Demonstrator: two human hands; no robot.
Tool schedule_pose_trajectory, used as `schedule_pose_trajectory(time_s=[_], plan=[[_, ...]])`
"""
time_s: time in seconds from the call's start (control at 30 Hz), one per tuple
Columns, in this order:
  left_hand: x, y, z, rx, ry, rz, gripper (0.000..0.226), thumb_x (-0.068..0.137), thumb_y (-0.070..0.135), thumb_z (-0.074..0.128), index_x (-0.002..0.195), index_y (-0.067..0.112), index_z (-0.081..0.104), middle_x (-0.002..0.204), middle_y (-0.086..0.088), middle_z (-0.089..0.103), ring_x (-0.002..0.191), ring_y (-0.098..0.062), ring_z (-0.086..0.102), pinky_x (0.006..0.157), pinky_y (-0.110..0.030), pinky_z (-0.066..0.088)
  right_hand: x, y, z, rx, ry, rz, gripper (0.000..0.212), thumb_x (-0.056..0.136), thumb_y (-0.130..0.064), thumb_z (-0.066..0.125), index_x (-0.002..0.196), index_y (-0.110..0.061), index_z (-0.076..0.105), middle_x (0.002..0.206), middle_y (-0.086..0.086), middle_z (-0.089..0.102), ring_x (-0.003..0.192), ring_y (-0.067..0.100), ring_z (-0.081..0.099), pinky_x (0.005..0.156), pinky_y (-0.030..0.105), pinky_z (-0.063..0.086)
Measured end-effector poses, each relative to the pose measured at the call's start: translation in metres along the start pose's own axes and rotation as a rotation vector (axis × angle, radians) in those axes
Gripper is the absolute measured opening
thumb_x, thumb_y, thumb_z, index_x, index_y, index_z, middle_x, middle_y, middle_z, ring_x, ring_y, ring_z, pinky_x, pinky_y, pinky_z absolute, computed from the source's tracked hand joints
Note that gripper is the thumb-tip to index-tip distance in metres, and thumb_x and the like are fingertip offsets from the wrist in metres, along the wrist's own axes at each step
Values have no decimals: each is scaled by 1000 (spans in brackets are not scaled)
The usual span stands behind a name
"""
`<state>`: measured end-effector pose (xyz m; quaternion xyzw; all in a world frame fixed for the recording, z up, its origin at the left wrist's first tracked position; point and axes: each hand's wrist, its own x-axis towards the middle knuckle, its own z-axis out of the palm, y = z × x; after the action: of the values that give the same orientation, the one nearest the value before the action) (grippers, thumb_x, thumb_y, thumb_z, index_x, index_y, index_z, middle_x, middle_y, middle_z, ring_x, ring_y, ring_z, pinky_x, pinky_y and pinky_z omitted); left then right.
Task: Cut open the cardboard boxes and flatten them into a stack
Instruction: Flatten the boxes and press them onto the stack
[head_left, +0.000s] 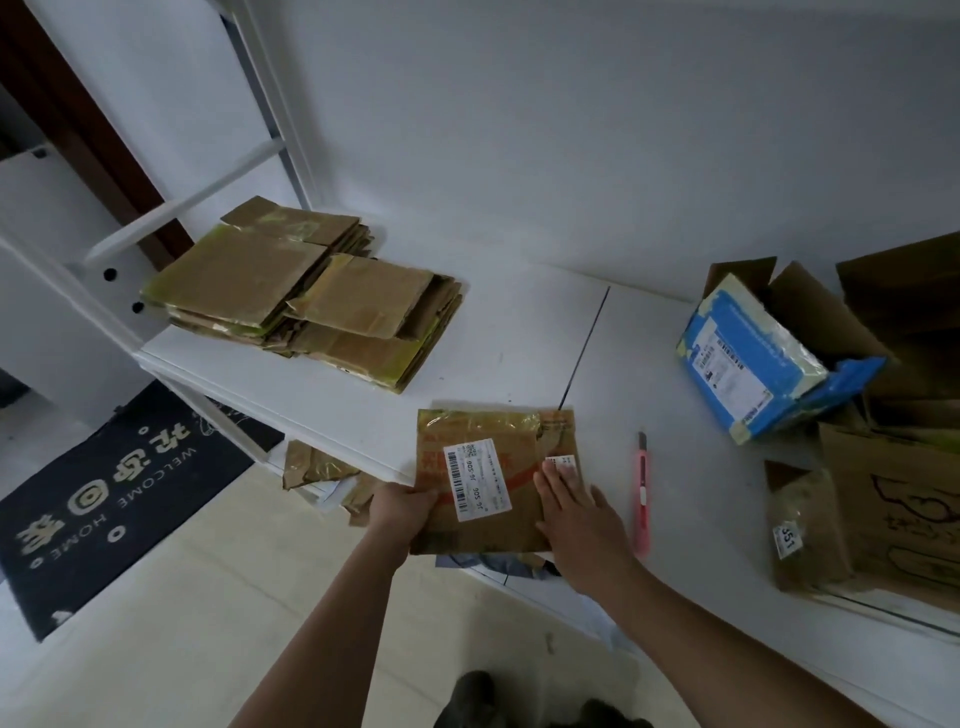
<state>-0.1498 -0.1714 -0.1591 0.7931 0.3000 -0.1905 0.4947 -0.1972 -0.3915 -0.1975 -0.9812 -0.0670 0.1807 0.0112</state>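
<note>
Far left on the floor I see a dark doormat (111, 499), and above it the white table (322, 384) carries a stack of flattened boxes (306, 299) at its back left corner, well apart from my hands. Some cardboard scraps (317, 467) lie under the table edge. My left hand (402, 512) reaches in from below, forearm angled up and right, with its fingers curled round the left edge of the flattened brown box (493, 478), thumb on top, gripping it. That box lies at the table's near edge, partly overhanging, a white shipping label (480, 478) facing up. My right hand (579, 512) lies flat on the box's right side, fingers straight and spread, pressing down and clasping nothing. Just beside it, a pink utility knife (642, 493) rests on the table, untouched. Further right stand a blue-taped box (753, 358), open, and a cluster of uncut cardboard boxes (893, 493).
</note>
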Motion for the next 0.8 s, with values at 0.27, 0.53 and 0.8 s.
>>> schedule_pose_trajectory(time_s=[0.27, 0.53, 0.8], plan=[[-16, 30, -18, -231, -31, 33, 14, 97, 14, 60, 106, 7, 66, 105, -13, 70, 96, -33, 67, 80, -48, 59, -5, -1, -36, 540, 192, 138, 65, 104, -41, 33, 154, -34, -8, 162, 1, -20, 149, 31, -15, 120, 54, 3], [-32, 71, -37, -803, -81, 48, 9, 98, 11, 59, 100, 3, 62, 99, -15, 74, 92, -29, 71, 82, -45, 60, 11, -71, -129, 1142, 881, 282, 85, 89, -31, 69, 153, -33, 14, 162, 13, -9, 148, 33, 14, 99, 39, 46], [-15, 88, -60, -1103, -156, 23, 14, 97, 4, 57, 106, -4, 65, 99, -17, 74, 81, -24, 73, 59, -28, 59, 60, -139, -142, 1190, 837, 144, 78, 88, -14, 70, 152, -30, 28, 152, 11, 26, 137, 24, 39, 100, 46, 51]])
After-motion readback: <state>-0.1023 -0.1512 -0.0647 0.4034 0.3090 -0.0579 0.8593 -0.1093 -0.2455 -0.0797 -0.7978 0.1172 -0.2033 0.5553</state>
